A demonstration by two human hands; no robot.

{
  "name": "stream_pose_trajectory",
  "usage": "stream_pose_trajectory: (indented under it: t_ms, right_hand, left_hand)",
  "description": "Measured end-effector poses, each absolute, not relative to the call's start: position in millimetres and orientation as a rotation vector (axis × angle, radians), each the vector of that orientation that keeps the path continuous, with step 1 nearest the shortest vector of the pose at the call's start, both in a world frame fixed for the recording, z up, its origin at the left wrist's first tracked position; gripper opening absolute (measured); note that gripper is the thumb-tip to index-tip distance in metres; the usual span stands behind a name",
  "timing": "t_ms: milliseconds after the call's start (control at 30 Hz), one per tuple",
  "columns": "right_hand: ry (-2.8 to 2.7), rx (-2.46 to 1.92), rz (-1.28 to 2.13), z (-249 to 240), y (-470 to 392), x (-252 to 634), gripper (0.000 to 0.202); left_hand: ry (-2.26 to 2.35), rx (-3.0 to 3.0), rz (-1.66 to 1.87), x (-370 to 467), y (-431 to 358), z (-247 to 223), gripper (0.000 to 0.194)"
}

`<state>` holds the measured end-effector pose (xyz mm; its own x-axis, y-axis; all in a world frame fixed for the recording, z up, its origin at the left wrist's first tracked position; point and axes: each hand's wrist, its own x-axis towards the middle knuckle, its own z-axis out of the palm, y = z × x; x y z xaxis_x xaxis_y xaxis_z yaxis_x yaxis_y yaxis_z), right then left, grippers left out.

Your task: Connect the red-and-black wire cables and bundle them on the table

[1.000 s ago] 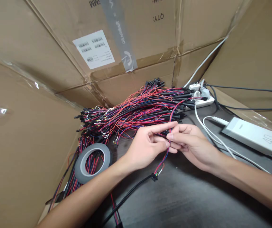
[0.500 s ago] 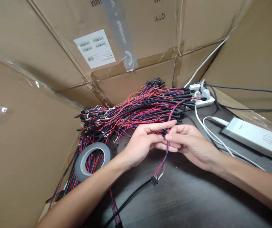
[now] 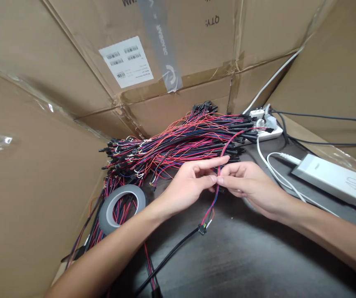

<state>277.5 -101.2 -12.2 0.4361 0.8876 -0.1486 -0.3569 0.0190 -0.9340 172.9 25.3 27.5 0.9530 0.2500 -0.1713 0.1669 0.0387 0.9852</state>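
Red, blue and black wires point(image 3: 214, 199) run between my two hands, in front of a big pile of similar wires point(image 3: 171, 145). My left hand point(image 3: 193, 180) pinches them with its thumb, its index finger stretched out behind them. From the other side my right hand point(image 3: 243, 182) closes thumb and fingers on the same wires, the thumb tips touching. Below the hands, the wires end in a black connector point(image 3: 202, 229), joined to a black cable point(image 3: 171, 253). Their upper part curves right to a dark plug end point(image 3: 268, 130) near the power strip.
A roll of grey tape point(image 3: 106, 210) lies on wires at the left. At the right are a white power strip point(image 3: 274, 133), a white power adapter point(image 3: 333, 178) and white cables. Cardboard walls point(image 3: 196, 45) surround the dark table point(image 3: 246, 256).
The lower fingers of my left hand have curled back behind the wires. Both thumbs have come together, and the connector has shifted slightly upward.
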Motion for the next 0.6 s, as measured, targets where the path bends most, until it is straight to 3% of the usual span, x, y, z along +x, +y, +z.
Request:
stream_pose_trajectory:
  t_ms: [600]
  right_hand:
    - [-0.498, -1.178, 1.007, -13.3, -100.4, 272.4, 0.022]
  left_hand:
    - [0.321, 1.647, -0.022, 172.8, 24.1, 25.7, 0.066]
